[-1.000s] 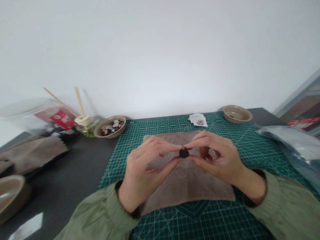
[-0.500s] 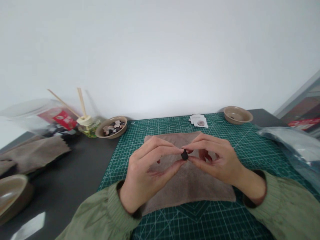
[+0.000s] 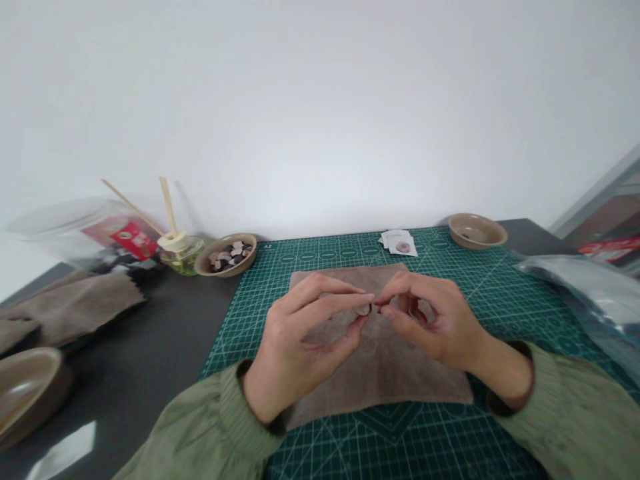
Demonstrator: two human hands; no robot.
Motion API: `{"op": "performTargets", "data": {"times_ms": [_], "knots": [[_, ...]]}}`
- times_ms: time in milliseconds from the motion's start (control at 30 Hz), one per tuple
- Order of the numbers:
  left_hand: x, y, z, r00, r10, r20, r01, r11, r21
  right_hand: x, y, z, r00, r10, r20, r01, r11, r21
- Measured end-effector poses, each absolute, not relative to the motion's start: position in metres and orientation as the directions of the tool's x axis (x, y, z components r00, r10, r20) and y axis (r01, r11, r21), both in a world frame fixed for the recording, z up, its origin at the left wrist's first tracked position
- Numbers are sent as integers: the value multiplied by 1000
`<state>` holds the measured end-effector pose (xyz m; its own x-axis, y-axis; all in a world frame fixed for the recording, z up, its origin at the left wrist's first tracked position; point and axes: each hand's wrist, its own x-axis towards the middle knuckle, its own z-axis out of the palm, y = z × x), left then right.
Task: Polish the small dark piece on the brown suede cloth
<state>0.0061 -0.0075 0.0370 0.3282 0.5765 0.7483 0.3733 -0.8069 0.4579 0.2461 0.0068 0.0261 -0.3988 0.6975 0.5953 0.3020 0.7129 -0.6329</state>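
Between the thumb and fingertips of my left hand (image 3: 313, 333) is a small stone-like piece (image 3: 364, 309), pale on its face and dark at the edge; the fingertips cover part of it. Just to its right, my right hand (image 3: 433, 317) has curled fingers, with the thumb and index tips slightly apart and no clear object between them. Both hands hover over a brown cloth (image 3: 380, 373) spread on a green cutting mat (image 3: 320, 453).
Pale and dark pieces fill a bowl (image 3: 200, 265) at back left, beside a reed diffuser (image 3: 180, 257). Another bowl (image 3: 477, 233) at back right holds a dark piece. Picture cards (image 3: 403, 245) lie at the back. A plastic bag (image 3: 575, 273) rests at right, folded cloth (image 3: 90, 303) at left.
My right fingertips have come slightly away from the piece, which both hands pinched before. The piece has turned in my left fingers, and its pale face now shows.
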Motion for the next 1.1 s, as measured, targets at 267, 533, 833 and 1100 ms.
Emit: {"op": "performTargets", "data": {"times_ms": [267,533,833,1100], "knots": [[4,-5,33,374,565,736,346,-821,454,245,9,26,-465,811,356,272,513,-814],[5,-4,35,397,536,745,314,-842,439,240,7,25,-467,825,318,235,463,-855],[5,-5,37,375,584,720,328,-810,486,242,6,29,-508,801,317,221,477,-851],[6,-6,38,356,581,732,369,-807,461,245,8,26,-422,786,451,198,566,-800]]}}
